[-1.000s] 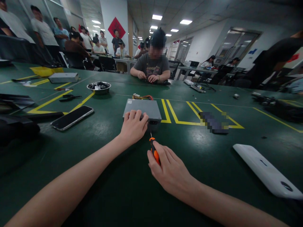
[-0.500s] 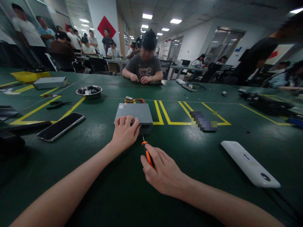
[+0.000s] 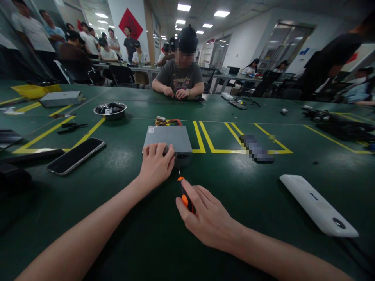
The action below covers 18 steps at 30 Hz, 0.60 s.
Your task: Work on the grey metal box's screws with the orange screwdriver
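A grey computer power supply unit (image 3: 168, 137) lies on the green table in front of me, its colored cable bundle (image 3: 168, 121) at the far side. My left hand (image 3: 157, 162) grips its near edge, fingers over the top; the thumb side rests near the power socket (image 3: 183, 156). In my right hand (image 3: 202, 210) is a screwdriver (image 3: 185, 197) with a black and orange handle, held between thumb and fingers. Its thin shaft points away from me to the near face of the unit. Whether the tip sits on a screw I cannot tell.
A phone (image 3: 76, 155) lies to the left, a metal bowl (image 3: 110, 112) of small parts behind it. Right of me are a white device (image 3: 318, 205) with a cable and a blurred-out dark object (image 3: 258, 149). Across the table a person (image 3: 180, 76) sits.
The screwdriver handle has turned a little in my right fingers. My left hand keeps its hold on the power supply unit. The whole view has shifted slightly.
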Available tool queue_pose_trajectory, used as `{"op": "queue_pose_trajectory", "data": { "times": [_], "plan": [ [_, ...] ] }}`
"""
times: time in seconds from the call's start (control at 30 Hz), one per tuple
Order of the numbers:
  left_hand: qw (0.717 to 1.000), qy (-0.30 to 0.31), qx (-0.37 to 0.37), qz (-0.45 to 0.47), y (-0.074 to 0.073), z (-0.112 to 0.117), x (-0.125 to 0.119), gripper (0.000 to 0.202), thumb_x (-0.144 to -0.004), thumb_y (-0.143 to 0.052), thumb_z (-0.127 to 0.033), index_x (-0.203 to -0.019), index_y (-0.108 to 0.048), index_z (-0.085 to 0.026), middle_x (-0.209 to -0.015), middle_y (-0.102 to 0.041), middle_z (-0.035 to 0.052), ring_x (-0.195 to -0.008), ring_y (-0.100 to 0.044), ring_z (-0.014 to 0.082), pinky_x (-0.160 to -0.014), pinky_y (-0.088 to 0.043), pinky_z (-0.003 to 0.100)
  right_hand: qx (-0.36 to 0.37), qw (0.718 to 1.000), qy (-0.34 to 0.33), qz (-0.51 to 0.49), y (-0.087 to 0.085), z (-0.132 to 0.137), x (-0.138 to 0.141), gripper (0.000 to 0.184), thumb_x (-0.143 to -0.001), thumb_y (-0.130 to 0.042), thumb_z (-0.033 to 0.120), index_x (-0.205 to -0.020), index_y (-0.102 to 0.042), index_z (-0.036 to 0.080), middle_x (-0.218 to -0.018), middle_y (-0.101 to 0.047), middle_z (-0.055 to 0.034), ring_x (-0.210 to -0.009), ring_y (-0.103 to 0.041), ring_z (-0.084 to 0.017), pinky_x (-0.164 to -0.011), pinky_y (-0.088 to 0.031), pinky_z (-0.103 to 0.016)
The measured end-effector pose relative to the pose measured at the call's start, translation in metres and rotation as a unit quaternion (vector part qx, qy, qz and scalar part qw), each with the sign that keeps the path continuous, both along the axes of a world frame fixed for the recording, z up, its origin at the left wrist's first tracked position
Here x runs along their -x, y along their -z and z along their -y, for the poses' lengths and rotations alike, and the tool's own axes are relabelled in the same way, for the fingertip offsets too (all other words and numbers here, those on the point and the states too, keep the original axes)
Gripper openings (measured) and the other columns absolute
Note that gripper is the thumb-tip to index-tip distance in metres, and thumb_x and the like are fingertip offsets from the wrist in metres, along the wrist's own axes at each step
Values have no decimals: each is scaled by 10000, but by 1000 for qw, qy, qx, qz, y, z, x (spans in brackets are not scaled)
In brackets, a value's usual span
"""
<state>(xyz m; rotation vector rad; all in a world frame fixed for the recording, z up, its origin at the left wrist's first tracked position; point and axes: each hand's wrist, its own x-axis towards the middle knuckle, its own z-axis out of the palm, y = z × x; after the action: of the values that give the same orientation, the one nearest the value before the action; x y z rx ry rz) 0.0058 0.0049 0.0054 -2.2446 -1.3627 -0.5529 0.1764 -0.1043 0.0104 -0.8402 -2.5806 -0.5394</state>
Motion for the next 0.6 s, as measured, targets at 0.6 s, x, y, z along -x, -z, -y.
{"op": "queue_pose_trajectory", "data": {
  "times": [0.6],
  "plan": [
    [999, 10, -10, 29, 4, -1, 1, 313, -847, -377, -330, -1108, -505, -213, -1078, -495, 106, -961, -387, 270, -789, -314, 425, -127, 991, -4, -48, 6, -11, 5, 176, -824, -531, 220, -927, -470, 92, -1026, -590, -268, -965, -585, -223, -792, -477, -325]
  ]
}}
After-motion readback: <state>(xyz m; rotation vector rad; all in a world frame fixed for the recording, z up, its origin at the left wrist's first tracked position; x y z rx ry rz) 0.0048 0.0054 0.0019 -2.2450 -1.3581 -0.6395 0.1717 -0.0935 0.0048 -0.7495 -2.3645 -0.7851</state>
